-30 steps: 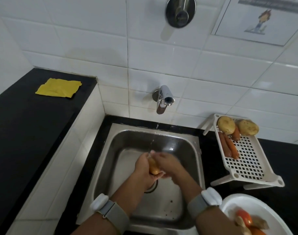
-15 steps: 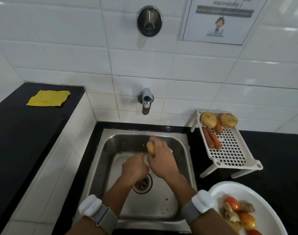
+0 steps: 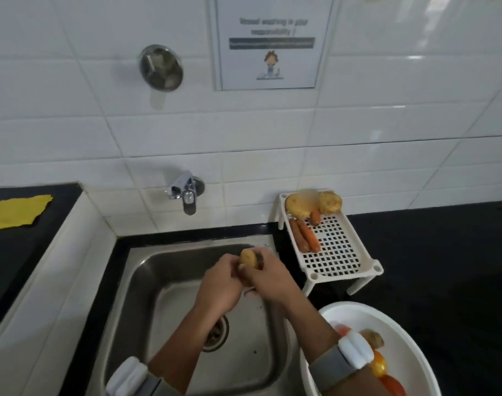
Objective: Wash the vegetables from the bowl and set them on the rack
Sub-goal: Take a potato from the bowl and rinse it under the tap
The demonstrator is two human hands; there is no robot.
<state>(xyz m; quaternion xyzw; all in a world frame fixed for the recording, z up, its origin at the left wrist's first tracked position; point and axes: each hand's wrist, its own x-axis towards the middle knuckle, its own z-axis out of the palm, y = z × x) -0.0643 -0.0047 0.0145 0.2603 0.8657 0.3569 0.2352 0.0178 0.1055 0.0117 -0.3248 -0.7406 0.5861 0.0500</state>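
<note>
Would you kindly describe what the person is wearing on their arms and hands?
Both forearms are bare, with no sleeves or gloves. Each wrist carries a grey band holding a white, rounded, two-lobed device: one on the left wrist, one on the right wrist. No rings show.

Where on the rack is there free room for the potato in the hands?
The rack is crowded at its far end: two potatoes against the wall edge, three carrots along the sink-side edge. Bare grid lies in the near half, and along the edge away from the sink. Both hands hold the potato over the sink.
</note>
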